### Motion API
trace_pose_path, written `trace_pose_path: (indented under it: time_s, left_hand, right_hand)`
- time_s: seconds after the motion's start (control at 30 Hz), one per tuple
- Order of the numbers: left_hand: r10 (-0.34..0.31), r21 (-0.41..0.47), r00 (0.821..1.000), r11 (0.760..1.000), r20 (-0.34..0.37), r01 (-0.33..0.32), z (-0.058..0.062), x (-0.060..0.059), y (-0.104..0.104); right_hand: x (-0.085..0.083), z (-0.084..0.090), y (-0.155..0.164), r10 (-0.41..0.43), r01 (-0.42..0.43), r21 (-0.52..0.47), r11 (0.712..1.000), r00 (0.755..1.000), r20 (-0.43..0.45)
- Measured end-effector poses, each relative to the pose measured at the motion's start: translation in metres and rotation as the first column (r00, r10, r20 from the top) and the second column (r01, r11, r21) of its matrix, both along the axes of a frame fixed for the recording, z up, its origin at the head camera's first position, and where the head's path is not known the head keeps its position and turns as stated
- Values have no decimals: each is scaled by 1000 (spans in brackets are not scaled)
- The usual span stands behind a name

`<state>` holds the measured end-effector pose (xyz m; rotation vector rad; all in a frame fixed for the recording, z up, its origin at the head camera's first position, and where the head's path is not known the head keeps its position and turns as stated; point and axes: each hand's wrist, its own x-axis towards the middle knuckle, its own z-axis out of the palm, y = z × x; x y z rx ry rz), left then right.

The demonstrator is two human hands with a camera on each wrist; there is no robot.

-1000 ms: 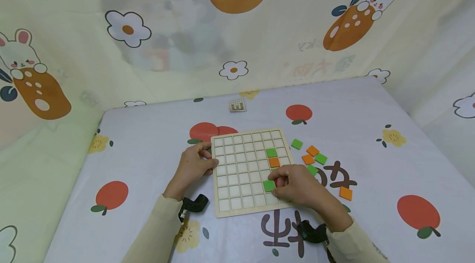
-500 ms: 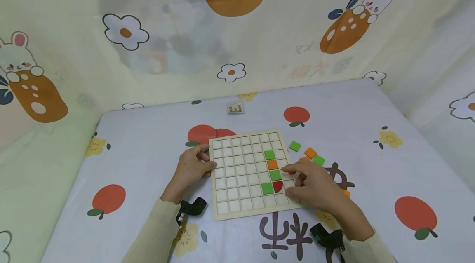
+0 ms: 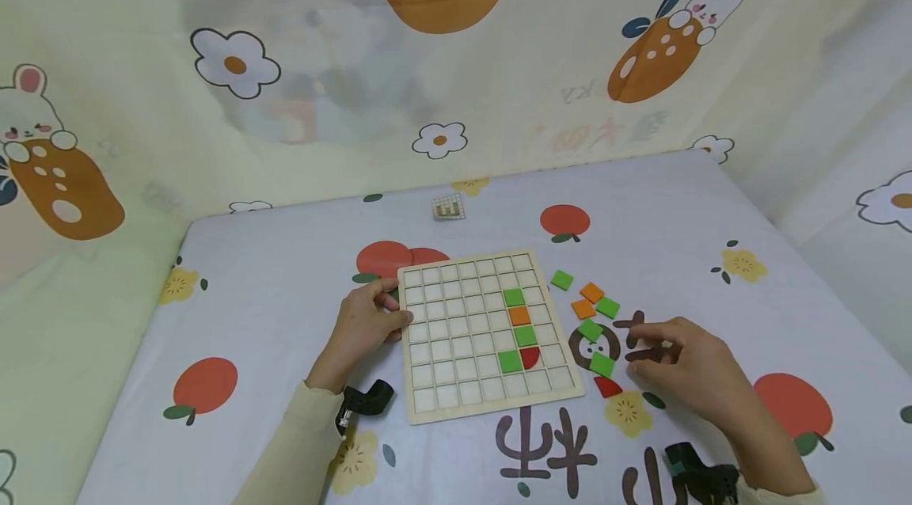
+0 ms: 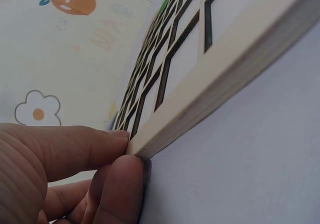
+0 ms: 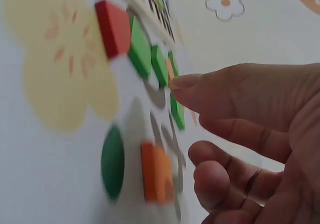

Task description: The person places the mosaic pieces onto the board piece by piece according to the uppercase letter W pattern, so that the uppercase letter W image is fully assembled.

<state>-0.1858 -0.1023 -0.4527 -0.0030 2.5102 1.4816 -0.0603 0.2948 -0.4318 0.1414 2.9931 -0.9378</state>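
Note:
A wooden grid board (image 3: 450,347) lies on the table. My left hand (image 3: 362,331) pinches its left edge between thumb and fingers, also seen close up in the left wrist view. On the board's right part sit several tiles: a green square (image 3: 514,297), an orange square (image 3: 519,316), more green squares and a red rounded piece (image 3: 530,357). Right of the board, my right hand (image 3: 694,366) hovers with loosely bent, parted fingers and nothing between them. An orange tile (image 5: 157,171) lies below it in the right wrist view; the hand hides it in the head view.
Loose green tiles (image 3: 602,364), orange tiles (image 3: 583,309) and a red piece (image 3: 608,386) lie between the board and my right hand. A small card with a printed grid (image 3: 448,206) lies behind the board. A printed curtain (image 3: 342,149) hangs at the table's back.
My right hand let go of a green tile, now in its cell left of the red piece, and moved right, past the loose tiles. My left hand stays at the board's edge.

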Motion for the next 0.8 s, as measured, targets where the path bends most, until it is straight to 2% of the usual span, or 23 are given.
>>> trace_pose_path:
  time_s: [0.33, 0.8]
  left_hand:
    - [5, 2, 1000, 1000, 11, -5, -1, -1, -1]
    - [6, -5, 1000, 1000, 5, -6, -2, -1, -1]
  right_hand:
    - [6, -6, 22, -58, 56, 19, 998, 983, 175]
    - [5, -8, 14, -38, 42, -21, 999, 984, 176]
